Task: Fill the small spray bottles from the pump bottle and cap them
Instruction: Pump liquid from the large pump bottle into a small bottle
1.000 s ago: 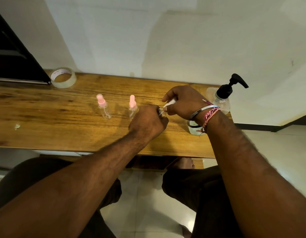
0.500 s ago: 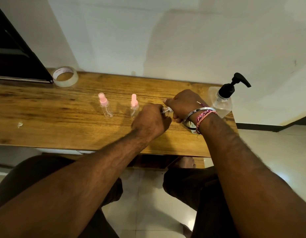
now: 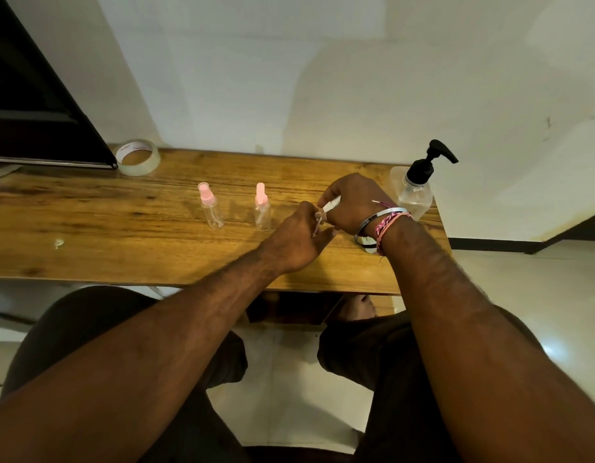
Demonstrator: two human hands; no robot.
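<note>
Wooden and long, the table (image 3: 89, 228) runs under both hands, and it is the biggest thing here. There is one of it.

Next in size is the one pump bottle (image 3: 414, 195), clear with a black pump on top. It stands just past the right hand (image 3: 353, 205), close to the wrist with the bangles. One roll of clear tape (image 3: 137, 157) lies far off to the left of the left hand (image 3: 299, 238), near a dark screen.

Then come the small spray bottles. I count two standing ones with pink tops on: one capped spray bottle (image 3: 262, 208) just left of the left hand, and a second capped spray bottle (image 3: 210, 207) a bit further left. They look finished, though I cannot see how much is inside them.

A third small bottle (image 3: 318, 225) is between the two hands. The left hand's fingers are curled round it, and most of it is hidden. The right hand pinches a thin white piece (image 3: 331, 206) right at the bottle's top. It may be the spray part going in, but it is too small to be sure.

So I think two are done and one is being capped. A round thing sits under the right wrist; I cannot tell what it is.
</note>
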